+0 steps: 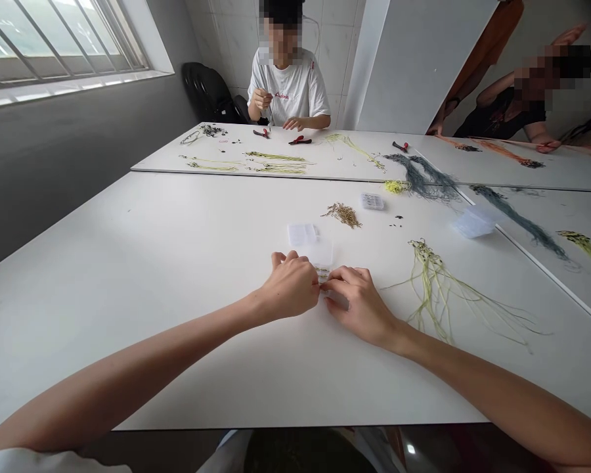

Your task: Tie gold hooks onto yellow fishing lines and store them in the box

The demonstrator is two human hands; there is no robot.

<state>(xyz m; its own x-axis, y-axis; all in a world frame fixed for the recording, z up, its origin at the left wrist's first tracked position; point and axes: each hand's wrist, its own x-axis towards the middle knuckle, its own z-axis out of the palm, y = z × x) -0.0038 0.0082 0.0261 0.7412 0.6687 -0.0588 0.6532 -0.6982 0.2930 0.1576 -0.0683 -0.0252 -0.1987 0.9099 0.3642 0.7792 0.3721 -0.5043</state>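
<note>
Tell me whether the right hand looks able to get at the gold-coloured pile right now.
Probably yes. The pile lies uncovered just beyond the right hand, with bare tabletop between, though its fingers are busy at the clear box.

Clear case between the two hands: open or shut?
Open: the case's lid lies back on the far side, and gold-coloured pieces show inside.

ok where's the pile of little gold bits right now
In the head view, the gold pile lies just right of centre on the white table, beyond the right hand, left of the small clear box.
</note>
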